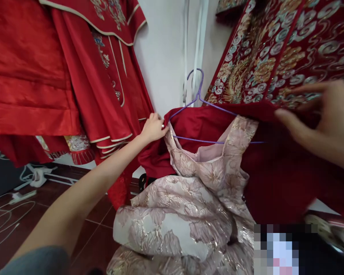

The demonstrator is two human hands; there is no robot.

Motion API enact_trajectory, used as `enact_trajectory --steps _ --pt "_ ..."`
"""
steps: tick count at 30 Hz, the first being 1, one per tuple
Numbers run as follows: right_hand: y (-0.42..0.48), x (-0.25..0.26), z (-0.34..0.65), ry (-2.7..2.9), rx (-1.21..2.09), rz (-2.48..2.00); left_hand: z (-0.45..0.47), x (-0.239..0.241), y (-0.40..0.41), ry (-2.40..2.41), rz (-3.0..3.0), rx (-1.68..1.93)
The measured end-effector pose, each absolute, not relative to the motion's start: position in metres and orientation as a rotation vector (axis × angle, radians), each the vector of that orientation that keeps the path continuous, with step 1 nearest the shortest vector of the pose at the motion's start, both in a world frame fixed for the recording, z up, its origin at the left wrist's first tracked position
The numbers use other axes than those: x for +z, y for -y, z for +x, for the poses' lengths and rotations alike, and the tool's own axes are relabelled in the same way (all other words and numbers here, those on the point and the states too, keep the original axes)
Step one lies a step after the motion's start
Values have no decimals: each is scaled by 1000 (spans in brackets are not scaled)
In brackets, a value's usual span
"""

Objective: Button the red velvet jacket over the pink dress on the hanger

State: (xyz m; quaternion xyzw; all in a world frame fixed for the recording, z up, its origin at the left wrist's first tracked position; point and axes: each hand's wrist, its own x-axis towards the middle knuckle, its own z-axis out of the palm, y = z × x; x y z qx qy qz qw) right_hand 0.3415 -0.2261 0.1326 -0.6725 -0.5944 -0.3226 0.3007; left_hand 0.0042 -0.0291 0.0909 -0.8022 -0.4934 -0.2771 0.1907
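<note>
A pale pink dress point(209, 168) with a metallic floral pattern hangs by its straps on a purple wire hanger point(199, 93). My left hand point(154, 128) is closed at the hanger's left end, where the dress strap meets a dark red garment point(275, 179). Which layers its fingers pinch is partly hidden. That dark red garment spreads behind the dress and out to the right. At the far right my right hand point(329, 122), somewhat blurred, is in front of the dark red cloth with thumb and fingers apart. The lower skirt of the dress bunches in folds below.
Red garments point(103, 76) with cream trim hang at left. An embroidered red robe point(263, 57) hangs at upper right. White poles point(197, 46) stand behind the hanger. White cables point(11, 217) and a power strip point(23, 196) lie on the tiled floor point(91, 236).
</note>
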Motion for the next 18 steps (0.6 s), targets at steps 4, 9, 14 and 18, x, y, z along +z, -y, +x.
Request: enact_trajectory --steps 4,9,14,18 --pt "209 103 370 1808 -809 -2101 11 96 9 1398 -2397 -970" --pt "182 73 390 1915 -806 -2150 6 83 7 1323 -2692 -1112" --pt "150 67 374 1937 -564 -1979 4 76 45 1259 -2468 -894" --pt "142 61 300 2041 -396 -1767 7 79 65 1289 -2409 -770"
